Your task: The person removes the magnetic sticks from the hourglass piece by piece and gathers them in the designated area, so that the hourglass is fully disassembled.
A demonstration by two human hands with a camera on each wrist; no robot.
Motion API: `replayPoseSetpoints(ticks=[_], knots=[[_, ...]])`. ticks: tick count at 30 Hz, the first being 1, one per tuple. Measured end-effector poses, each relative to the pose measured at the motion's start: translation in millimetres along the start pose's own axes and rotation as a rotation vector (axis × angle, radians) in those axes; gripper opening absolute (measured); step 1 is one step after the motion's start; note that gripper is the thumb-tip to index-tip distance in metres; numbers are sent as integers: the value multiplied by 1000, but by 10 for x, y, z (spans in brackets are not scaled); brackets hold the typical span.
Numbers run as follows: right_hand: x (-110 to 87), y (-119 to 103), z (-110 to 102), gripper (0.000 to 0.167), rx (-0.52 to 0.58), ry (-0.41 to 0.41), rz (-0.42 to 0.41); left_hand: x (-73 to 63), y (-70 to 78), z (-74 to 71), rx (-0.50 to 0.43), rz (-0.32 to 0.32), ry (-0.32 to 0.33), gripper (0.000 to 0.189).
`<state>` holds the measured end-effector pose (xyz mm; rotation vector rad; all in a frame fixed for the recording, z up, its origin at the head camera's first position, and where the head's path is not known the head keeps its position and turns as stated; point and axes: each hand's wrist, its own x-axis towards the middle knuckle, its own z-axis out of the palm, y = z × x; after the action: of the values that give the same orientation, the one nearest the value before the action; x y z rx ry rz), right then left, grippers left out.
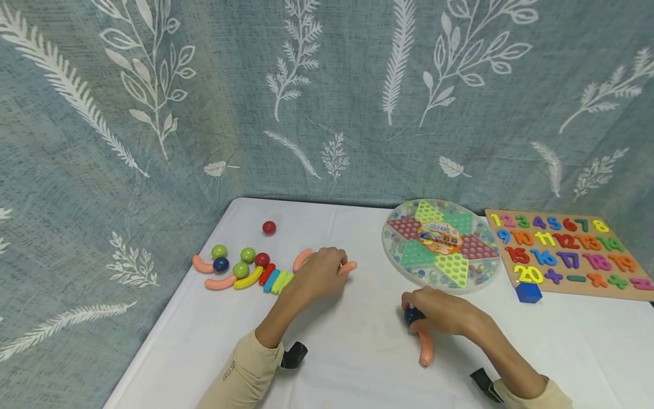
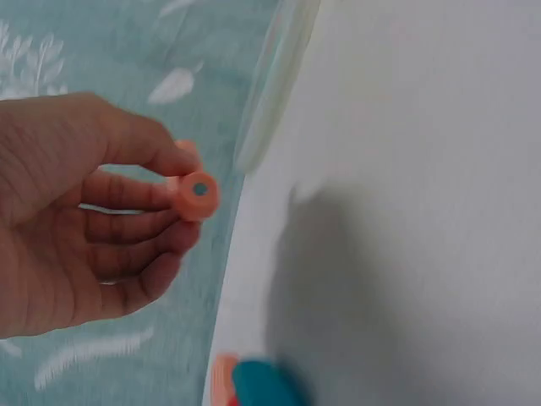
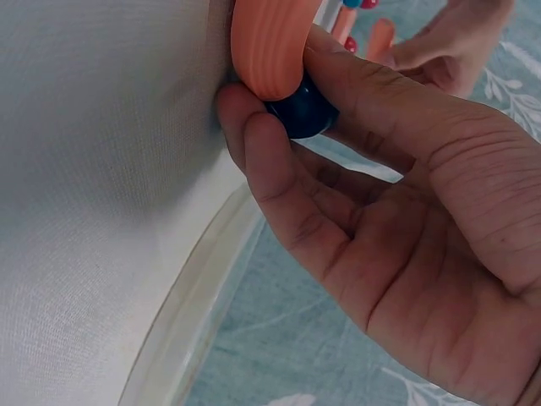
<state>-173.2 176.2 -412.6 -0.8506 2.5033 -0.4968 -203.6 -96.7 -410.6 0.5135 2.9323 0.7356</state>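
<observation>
My left hand (image 1: 321,275) pinches a short curved orange piece (image 1: 348,267) between thumb and fingertips; the left wrist view shows a hole in the end of this orange piece (image 2: 196,196). Over the white table, my right hand (image 1: 441,311) grips a dark blue ball (image 1: 413,316) with thumb and fingers. Another curved orange piece (image 1: 426,347) extends from the ball toward the front edge. In the right wrist view, this ridged orange piece (image 3: 270,51) meets the dark blue ball (image 3: 303,110). A third orange piece (image 1: 302,259) lies just behind my left hand, partly hidden by it.
Left on the table (image 1: 357,369) lie green balls (image 1: 240,270), red balls (image 1: 269,228), a blue ball (image 1: 221,265), orange curves (image 1: 221,283), a yellow curve (image 1: 249,279) and coloured short pieces (image 1: 271,281). Behind stand a round star-patterned board (image 1: 441,244), a number board (image 1: 567,255) and a blue cube (image 1: 528,292).
</observation>
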Motion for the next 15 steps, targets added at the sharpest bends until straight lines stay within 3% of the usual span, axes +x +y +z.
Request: replayPoseSetpoints(ticks=[6,15], knots=[[-8,1,1,33,16,-3,0,42,-301,-123,31,-101,99,23],[5,12,14,32,27,-8,16,78,-538,-143,91,-201,102,20]])
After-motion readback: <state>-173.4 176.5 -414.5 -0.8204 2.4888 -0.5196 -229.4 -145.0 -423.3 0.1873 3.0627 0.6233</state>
